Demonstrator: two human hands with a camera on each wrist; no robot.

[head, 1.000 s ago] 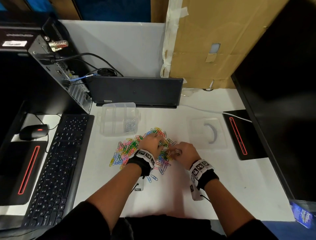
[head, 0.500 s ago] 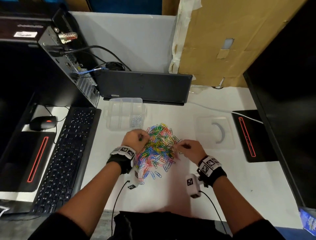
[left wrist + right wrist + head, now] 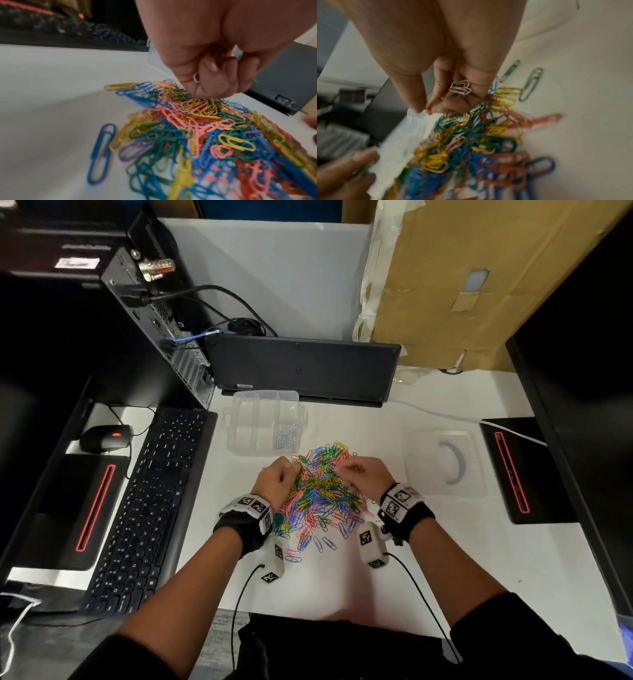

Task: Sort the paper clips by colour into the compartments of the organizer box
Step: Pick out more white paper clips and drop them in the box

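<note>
Blue, green, yellow, pink, orange paper clips, clear organizer box, white clips, black keyboard

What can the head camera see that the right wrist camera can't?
Only the head view shows the clear organizer box with white clips in one compartment, plus the keyboard and mouse. Only the right wrist view shows white paper clips tucked in the right hand. Both show the colourful pile of paper clips on the white desk, and both hands, the left hand included.
</note>
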